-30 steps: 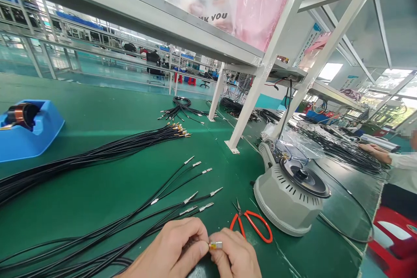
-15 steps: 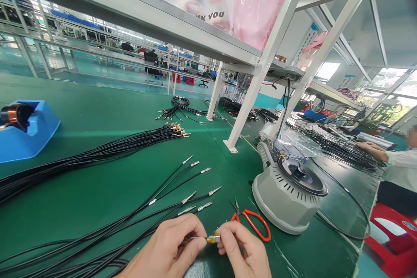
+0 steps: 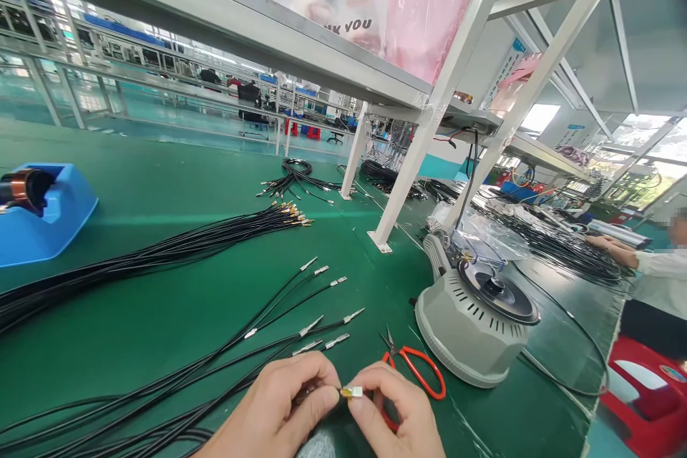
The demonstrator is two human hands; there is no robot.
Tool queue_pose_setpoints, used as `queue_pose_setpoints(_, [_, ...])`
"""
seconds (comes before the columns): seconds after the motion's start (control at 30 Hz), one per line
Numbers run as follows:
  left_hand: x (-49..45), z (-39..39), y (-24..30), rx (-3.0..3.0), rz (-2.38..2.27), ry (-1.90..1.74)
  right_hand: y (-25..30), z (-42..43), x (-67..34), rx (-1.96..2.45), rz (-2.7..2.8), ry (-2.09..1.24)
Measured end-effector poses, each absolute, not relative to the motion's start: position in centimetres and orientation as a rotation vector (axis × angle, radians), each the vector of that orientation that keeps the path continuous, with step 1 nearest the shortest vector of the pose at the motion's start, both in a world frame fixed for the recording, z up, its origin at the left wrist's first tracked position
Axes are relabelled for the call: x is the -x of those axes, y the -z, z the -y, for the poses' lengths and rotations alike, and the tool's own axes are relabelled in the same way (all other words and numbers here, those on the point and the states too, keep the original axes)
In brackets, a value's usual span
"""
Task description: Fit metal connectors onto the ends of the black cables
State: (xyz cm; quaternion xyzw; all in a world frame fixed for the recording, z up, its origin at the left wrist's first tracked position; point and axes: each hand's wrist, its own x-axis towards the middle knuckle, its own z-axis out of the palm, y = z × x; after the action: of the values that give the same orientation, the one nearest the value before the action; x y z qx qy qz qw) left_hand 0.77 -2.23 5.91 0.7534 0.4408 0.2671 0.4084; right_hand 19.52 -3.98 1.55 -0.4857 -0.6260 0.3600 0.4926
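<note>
My left hand [image 3: 282, 401] is closed, pinching a black cable just behind its end. From between the fingertips sticks out a small silver connector [image 3: 354, 392] with a yellow, tape-like wrap at its base. My right hand [image 3: 400, 408] is closed too, its thumb and index finger at the connector's sides. Beyond my right hand lie scissors with red handles [image 3: 429, 372], partly hidden behind the fingers. Several black cables [image 3: 215, 358] with silver ends spread over the green table to the left of my hands.
A grey round tape dispenser [image 3: 466, 329] stands at right. A blue tape holder [image 3: 59, 222] sits at far left, near a bundle of black cables [image 3: 161, 243] with yellowish ends. White shelf posts [image 3: 408, 179] rise from the table. Another person's hand [image 3: 601, 240] is at far right.
My right fingers have shifted slightly left and no longer cover the connector's tip, so more of its silver end shows. My left hand has hardly moved.
</note>
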Motion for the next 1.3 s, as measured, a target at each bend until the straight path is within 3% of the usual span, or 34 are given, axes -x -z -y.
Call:
queue_pose_setpoints(0.13, [-0.8,2.2,-5.2,-1.906,-1.097,-0.78,-0.4,4.2,-18.6,1.165,1.09,-1.39])
queue_pose_setpoints(0.2, [-0.8,2.2,-5.1,-1.908,-1.088,-0.8,-0.2,4.2,-18.4,1.117,1.02,-1.45])
queue_pose_setpoints(0.67, [-0.9,2.4,-5.2,-1.941,-1.131,-0.766,-0.9,4.0,-18.2,1.296,1.394,-0.936])
queue_pose_setpoints(1.0, [-0.3,2.9,-6.7,-2.136,-1.052,-0.596,-0.8,4.0,-18.7,0.99,1.671,-0.407])
queue_pose_setpoints(1.3, [-0.5,2.8,-5.8,-2.174,-1.056,-0.667,-1.4,5.2,-18.9,1.386,1.472,-0.573])
